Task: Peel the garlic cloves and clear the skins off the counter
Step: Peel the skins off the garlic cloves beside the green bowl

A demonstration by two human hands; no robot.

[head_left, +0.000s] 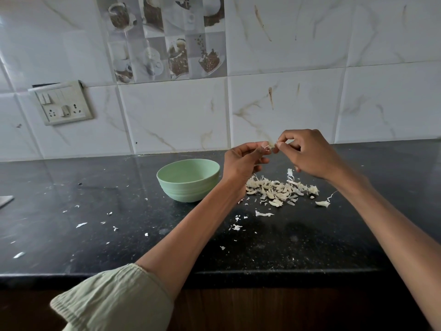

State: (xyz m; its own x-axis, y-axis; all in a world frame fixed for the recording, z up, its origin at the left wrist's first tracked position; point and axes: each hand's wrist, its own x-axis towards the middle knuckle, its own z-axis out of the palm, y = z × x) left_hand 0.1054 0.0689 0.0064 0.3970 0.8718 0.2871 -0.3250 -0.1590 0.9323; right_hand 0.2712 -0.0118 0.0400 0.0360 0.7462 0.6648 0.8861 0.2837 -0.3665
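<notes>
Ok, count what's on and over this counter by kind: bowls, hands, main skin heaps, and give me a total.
Bowl: 1, green
Left hand: 1
Right hand: 1
Heap of garlic skins: 1, with loose flakes scattered over the counter, too many to count
Total: 4

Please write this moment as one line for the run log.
step: peeling | left hand and right hand: pinch small pale garlic clove | heap of white papery skins: on black stone counter | pale green bowl: beside heap

Room around the green bowl (pixel 188 179)

You had open black counter (pixel 95 211) left of and in front of the bowl, strewn only with thin flakes; just right of it the skin pile (pixel 276 189) lay under your raised hands.
</notes>
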